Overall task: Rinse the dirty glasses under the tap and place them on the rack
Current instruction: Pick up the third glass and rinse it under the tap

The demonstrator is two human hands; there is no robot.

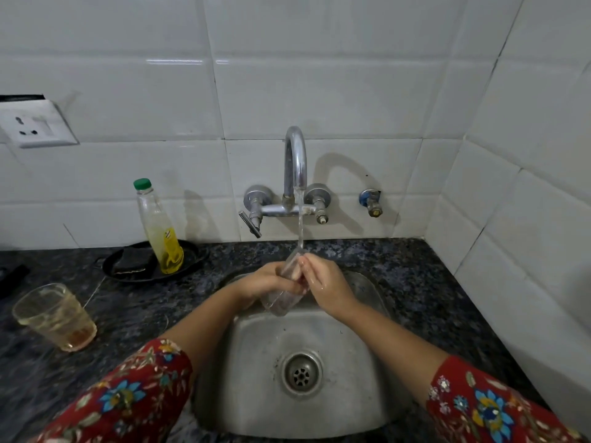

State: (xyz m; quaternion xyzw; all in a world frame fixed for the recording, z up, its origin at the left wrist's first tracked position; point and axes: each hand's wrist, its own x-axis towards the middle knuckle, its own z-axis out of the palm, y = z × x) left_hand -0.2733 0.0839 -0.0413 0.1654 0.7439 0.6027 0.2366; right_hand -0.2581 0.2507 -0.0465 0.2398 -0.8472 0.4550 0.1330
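Left hand point(268, 281) curls round a clear glass point(279, 303) tilted under the running tap point(295, 155); right hand point(326, 282) pinches its rim. Another dirty glass point(54, 316) waits on the table point(399, 266); no rack in view

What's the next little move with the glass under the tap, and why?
Probably turn the glass a little in the stream: water from the tap hits its tilted mouth, the left hand and right hand hold it over the sink, and a dirty glass waits on the counter.
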